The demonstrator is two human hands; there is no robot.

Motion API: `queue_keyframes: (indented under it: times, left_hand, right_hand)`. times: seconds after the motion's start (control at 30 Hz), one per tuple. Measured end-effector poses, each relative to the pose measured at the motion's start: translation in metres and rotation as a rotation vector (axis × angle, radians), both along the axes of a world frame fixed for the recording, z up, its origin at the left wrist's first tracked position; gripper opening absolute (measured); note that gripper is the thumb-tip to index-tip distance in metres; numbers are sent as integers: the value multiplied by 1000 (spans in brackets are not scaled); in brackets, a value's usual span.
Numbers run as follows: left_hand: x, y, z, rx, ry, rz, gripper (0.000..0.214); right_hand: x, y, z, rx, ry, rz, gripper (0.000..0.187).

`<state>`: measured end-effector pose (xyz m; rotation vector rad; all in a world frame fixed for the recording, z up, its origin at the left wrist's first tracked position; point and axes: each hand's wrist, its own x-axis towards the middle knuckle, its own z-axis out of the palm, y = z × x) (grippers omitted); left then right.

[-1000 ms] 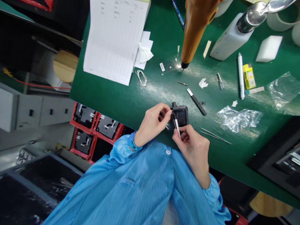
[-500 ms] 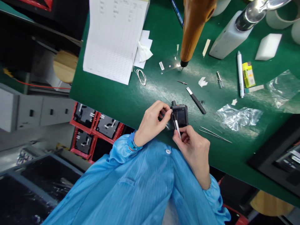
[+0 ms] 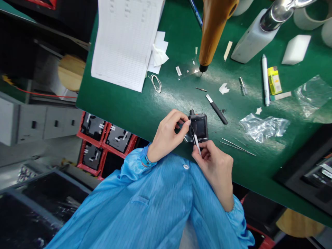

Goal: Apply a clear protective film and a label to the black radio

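A small black device [image 3: 199, 127] with a dark screen and a short stub on top lies at the near edge of the green table [image 3: 135, 107]. My left hand [image 3: 167, 136] pinches its left side, fingers closed on it. My right hand [image 3: 216, 166] is closed round a thin white-handled tool [image 3: 195, 139], whose dark tip rests against the device's left edge, between the two hands. Both sleeves are blue.
A black-handled blade [image 3: 217, 109] and tweezers [image 3: 237, 146] lie right of the device, with crumpled clear plastic [image 3: 263, 126] beyond. An orange electric screwdriver [image 3: 211, 33] hangs over the table. A lined paper pad [image 3: 127, 41], a white pen [image 3: 265, 79] and red trays [image 3: 103, 141] below the table edge are in view.
The hands, device and tool hold nearly the same pose. The view has drifted slightly, so everything sits a little higher in the picture.
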<state>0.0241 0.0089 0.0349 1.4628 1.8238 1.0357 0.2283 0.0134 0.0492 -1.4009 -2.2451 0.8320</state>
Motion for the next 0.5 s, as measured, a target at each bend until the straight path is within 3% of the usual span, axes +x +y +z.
queue_keyframes:
  times: [0.5]
  left_hand:
    - [0, -4, 7, 13, 22, -21, 12]
  right_hand:
    - [6, -8, 4, 33, -13, 13, 28]
